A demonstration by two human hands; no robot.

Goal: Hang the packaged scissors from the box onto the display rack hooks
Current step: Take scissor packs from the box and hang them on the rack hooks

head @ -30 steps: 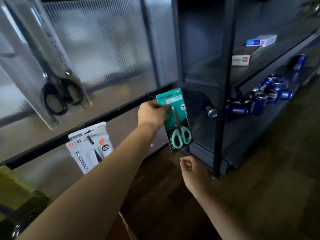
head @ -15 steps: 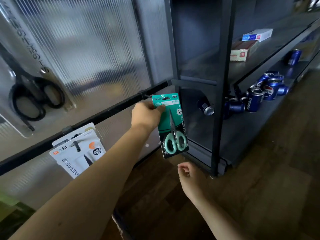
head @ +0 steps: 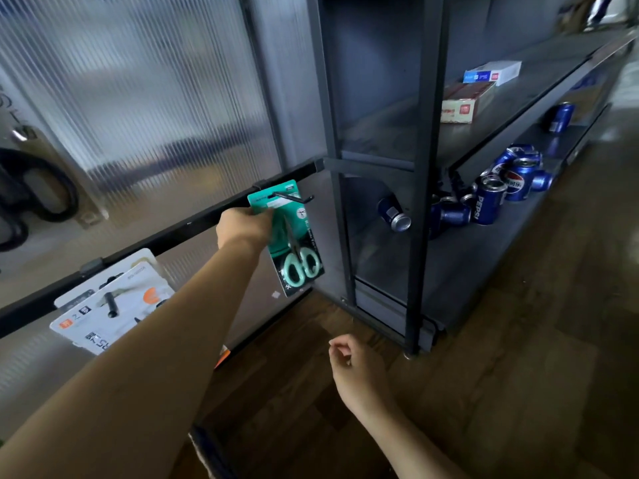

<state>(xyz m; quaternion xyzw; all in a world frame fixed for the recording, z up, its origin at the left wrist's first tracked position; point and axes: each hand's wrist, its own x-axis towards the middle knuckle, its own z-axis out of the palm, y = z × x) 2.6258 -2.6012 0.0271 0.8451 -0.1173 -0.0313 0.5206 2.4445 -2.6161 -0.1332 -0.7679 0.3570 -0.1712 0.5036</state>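
Note:
My left hand [head: 243, 228] grips the left edge of a teal card pack of mint-handled scissors [head: 294, 247]. The pack's top hole sits over a black hook [head: 297, 198] that juts from the black rack rail [head: 166, 236]. White scissor packs [head: 103, 316] hang from another hook further left on the same rail. My right hand [head: 356, 371] hovers lower down over the wooden floor, fingers loosely curled and holding nothing. A corner of the box [head: 207, 451] shows at the bottom edge, mostly hidden by my left arm.
A ribbed translucent panel [head: 155, 98] backs the rail, with a large black-handled scissors pack [head: 31, 188] at the far left. To the right stands a dark metal shelf unit [head: 422, 202] holding blue Pepsi cans [head: 491, 198] and small boxes [head: 463, 102].
My left hand has pushed the teal pack up and onto the hook, which now pokes through its hole. My right hand has dropped slightly lower.

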